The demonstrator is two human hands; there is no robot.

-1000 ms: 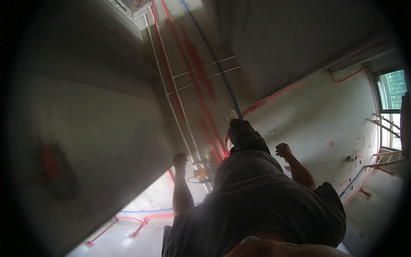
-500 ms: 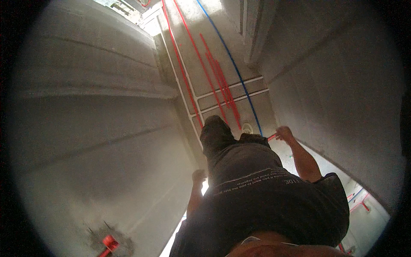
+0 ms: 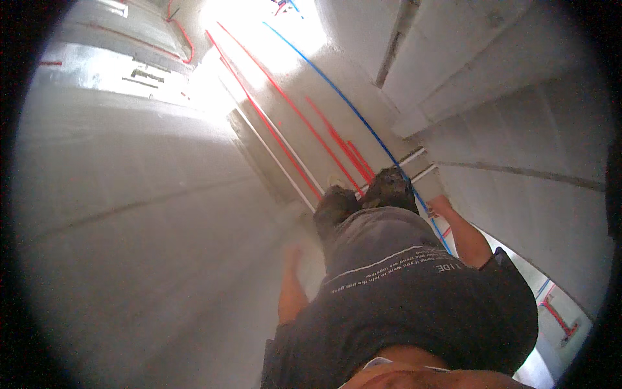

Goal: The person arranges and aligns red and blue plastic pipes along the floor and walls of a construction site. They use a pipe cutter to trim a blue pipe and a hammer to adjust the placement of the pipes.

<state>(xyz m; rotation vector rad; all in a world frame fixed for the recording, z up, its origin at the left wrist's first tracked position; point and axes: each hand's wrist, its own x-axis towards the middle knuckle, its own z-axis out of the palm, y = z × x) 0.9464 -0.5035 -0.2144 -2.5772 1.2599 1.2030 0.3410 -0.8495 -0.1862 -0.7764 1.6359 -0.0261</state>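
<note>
My right hand [image 3: 440, 206] hangs beside my right leg, above the blue pipe [image 3: 363, 120] on the floor. Its fingers are curled in; whatever they may hold is too small to make out. A short red length of pipe [image 3: 447, 231] shows just below it, apart from the fingers as far as I can see. On the other side, my left hand [image 3: 295, 253] hangs near the grey wall [image 3: 162, 240], smeared by motion so that its fingers do not show clearly.
Long red pipes [image 3: 285, 152] and white pipes [image 3: 275, 155] run along the floor ahead. Several shorter red pipes [image 3: 340, 139] lie between them and the blue one. Bare walls flank both sides, with a wall edge [image 3: 405, 129] at the right. Bright light falls at the far end.
I have walked forward along the passage, and my legs have swapped in stride. The view has turned, showing more of the bright far end. My left hand has swung forward.
</note>
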